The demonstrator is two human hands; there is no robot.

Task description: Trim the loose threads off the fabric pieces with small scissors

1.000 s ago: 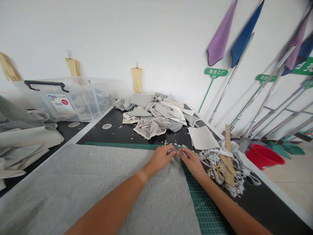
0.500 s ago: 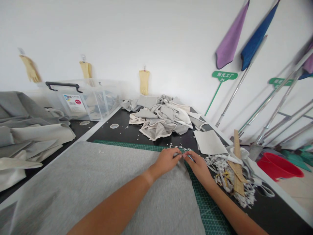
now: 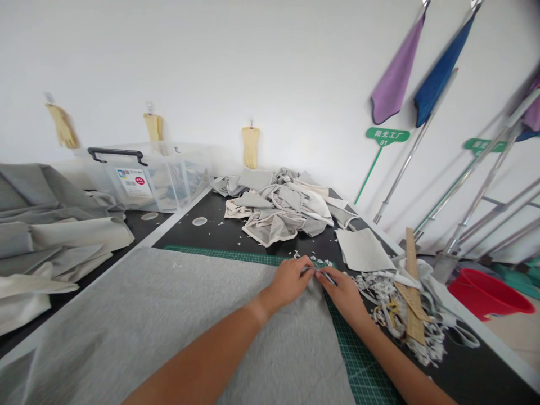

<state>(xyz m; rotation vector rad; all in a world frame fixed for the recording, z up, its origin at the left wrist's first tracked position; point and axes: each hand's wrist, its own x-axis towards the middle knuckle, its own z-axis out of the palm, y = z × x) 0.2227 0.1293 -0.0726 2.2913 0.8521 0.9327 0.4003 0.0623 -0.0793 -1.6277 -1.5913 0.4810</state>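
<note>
A large sheet of grey fabric [image 3: 169,304] lies across a green cutting mat [image 3: 363,360] and the table. At the sheet's far right corner, my left hand [image 3: 290,278] is closed, pinching the fabric edge between thumb and fingers. My right hand [image 3: 343,289] meets it there, closed on a slim blue-grey tool [image 3: 328,277] whose exact kind I cannot make out. The fingertips of both hands nearly touch, and they hide most of the corner. Small white fabric scraps [image 3: 323,262] lie just beyond my fingers.
Crumpled grey cloth pieces [image 3: 287,205] are heaped at the back. On the right lie a flat cloth stack [image 3: 363,248], shredded trimmings [image 3: 426,346] and wooden rulers [image 3: 412,281]. Folded fabric [image 3: 80,230] and a clear plastic box [image 3: 162,180] stand left. A red bucket [image 3: 489,295] is beyond the table.
The view has shifted slightly, so the surroundings sit a little lower and outward. Both hands stay at the same fabric corner, with only a slight shift of the fingers.
</note>
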